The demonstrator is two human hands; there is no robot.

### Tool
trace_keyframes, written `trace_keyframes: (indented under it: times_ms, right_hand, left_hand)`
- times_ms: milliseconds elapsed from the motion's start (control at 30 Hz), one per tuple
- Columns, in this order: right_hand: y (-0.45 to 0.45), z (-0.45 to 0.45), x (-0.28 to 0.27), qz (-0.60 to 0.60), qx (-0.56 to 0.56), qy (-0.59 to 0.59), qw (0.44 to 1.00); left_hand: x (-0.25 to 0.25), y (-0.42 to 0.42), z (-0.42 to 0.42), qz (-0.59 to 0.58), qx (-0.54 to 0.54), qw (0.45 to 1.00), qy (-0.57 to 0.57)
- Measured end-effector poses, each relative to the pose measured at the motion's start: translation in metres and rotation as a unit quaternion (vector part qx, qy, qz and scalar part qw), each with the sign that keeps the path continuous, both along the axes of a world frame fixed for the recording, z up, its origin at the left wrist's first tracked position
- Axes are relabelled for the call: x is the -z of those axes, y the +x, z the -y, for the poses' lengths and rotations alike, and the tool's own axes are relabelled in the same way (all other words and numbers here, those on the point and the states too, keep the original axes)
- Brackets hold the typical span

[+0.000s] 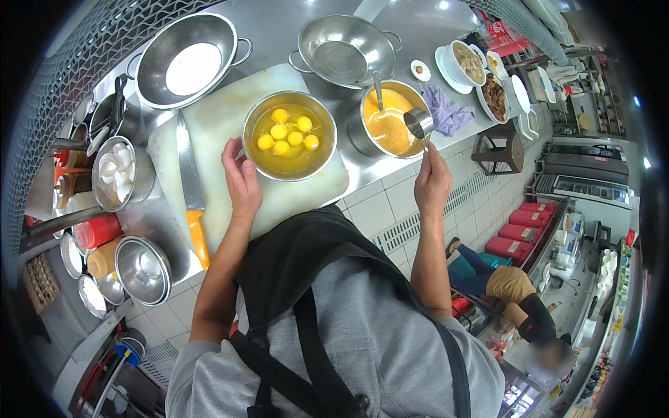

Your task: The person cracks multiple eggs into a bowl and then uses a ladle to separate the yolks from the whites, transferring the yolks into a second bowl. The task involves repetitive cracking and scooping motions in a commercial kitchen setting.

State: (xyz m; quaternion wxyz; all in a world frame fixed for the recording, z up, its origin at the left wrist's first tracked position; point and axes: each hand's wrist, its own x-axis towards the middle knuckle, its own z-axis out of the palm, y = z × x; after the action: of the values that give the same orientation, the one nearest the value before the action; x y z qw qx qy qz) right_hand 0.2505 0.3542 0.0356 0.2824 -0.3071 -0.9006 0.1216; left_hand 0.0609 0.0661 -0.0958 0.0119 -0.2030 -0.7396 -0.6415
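Observation:
My left hand (pixel 242 180) rests at the lower left side of a metal bowl (pixel 289 175) of cracked eggs, with several whole yolks (pixel 279 131) in clear egg white. The bowl stands on a pale cutting board (pixel 219 157). My right hand (pixel 434 177) grips the handle of a small metal ladle (pixel 419 123), its cup tilted over the near right side of a metal pot (pixel 360 133). Inside the pot is beaten yellow egg (pixel 387 128), with a spoon (pixel 377 91) standing in it. A knife (pixel 192 177) with an orange handle lies on the board's left part.
Two metal colanders (pixel 188 57) (pixel 347 52) stand behind. At left are a pot of eggshells (pixel 117 170), sauce bottles (pixel 97 231) and stacked bowls (pixel 142 269). A purple cloth (pixel 447 111) and food bowls (pixel 466 62) lie right. A person (pixel 502 287) is at a far counter.

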Motion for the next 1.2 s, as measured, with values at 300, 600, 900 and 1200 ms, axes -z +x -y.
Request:
trace_keyframes:
  times_ms: [300, 600, 900, 1200]
  right_hand:
    - [-0.059, 0.057, -0.025, 0.038, -0.112, -0.285, 0.951]
    - [-0.132, 0.128, -0.011, 0.177, -0.272, -0.013, 0.946]
    - [-0.14, 0.136, 0.002, 0.21, -0.283, -0.002, 0.936]
    - [-0.125, 0.135, 0.001, 0.212, -0.283, -0.131, 0.926]
  left_hand:
    - [0.002, 0.0, 0.001, -0.008, -0.005, 1.0, -0.012]
    - [-0.002, -0.001, 0.001, -0.007, -0.004, 1.0, -0.013]
    - [-0.005, -0.002, 0.003, -0.013, 0.008, 1.0, -0.009]
    - [-0.004, -0.002, 0.004, -0.031, 0.007, 0.999, -0.017]
